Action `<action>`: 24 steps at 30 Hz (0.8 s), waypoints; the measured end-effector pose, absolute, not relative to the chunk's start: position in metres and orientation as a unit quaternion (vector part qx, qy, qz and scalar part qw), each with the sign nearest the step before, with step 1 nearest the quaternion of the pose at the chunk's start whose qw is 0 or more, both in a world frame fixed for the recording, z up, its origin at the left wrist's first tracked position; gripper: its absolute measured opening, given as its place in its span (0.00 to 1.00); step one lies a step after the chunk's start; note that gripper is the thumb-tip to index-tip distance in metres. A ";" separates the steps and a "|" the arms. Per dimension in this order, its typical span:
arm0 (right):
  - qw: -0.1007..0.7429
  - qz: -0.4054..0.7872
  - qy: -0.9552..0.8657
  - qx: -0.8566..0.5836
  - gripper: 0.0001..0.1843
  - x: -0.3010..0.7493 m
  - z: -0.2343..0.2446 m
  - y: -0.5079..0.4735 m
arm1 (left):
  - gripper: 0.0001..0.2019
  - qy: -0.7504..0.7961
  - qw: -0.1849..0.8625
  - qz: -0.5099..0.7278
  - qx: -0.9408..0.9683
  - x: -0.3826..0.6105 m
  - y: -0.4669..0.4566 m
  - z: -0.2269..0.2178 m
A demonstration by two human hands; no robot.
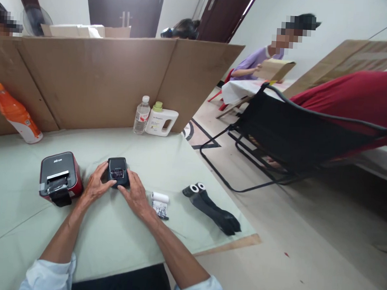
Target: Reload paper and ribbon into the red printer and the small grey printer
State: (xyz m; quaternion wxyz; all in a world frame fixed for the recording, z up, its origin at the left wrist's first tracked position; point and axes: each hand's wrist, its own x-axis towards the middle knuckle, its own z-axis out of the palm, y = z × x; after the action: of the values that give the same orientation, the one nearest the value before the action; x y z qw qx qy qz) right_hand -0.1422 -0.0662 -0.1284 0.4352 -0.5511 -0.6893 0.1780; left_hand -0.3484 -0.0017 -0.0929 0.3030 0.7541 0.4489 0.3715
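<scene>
Left hand [95, 184] and right hand [136, 193] grip the small black device [117, 165] between them — equally near, its long axis pointing forward

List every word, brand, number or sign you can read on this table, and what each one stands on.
None reads with certainty:
Red-and-black boxy machine: pale lettering on top, too blurred.
White jug: small lines of print, too small.
Clear bottle: red-and-white label, wording unreadable.
Orange bottle: label markings, too blurred.
Small white roll: dark print on its loose end, illegible.
Dark handheld device: no legible text.
</scene>
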 end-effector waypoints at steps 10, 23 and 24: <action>0.444 0.160 -0.688 -0.551 0.42 -0.145 -0.138 -0.062 | 0.14 0.509 0.357 0.403 0.671 -0.343 0.030 -0.094; 0.466 0.175 -0.678 -0.542 0.41 -0.145 -0.137 -0.058 | 0.32 0.536 0.496 0.367 0.576 -0.338 0.043 -0.084; 0.467 0.174 -0.676 -0.543 0.41 -0.145 -0.137 -0.058 | 0.32 0.537 0.501 0.369 0.569 -0.337 0.043 -0.083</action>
State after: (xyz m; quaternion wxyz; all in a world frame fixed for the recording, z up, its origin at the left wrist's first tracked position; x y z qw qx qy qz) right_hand -0.1448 -0.0580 -0.1371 0.4667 -0.5430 -0.6760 0.1741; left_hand -0.3373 0.0432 -0.0831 0.5014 0.5694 0.5370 0.3686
